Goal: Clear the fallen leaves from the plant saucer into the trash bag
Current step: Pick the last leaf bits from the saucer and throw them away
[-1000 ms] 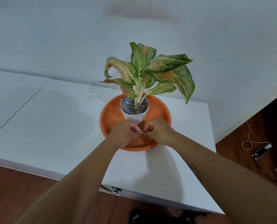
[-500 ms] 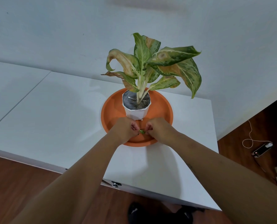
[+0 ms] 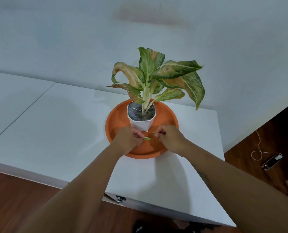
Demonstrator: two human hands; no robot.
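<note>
L hand (image 3: 128, 139) pinches small green leaf bit (image 3: 147, 138); R hand (image 3: 170, 138) pinches 2nd bit (image 3: 153, 132). Both sit over near part of orange saucer (image 3: 116, 121), centre frame, just below white pot (image 3: 139, 126). Bits lie betw the hands, roughly horiz, slightly apart. No trash bag in frame, so carry dir unknown.

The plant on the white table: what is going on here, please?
A person is picking fallen bits off the orange saucer that holds the white pot of the plant. The left hand pinches a green leaf piece. The right hand pinches a thin green scrap close beside it. Both hands are low over the saucer's near side. The saucer sits on the white table. No trash bag is in view.
</note>
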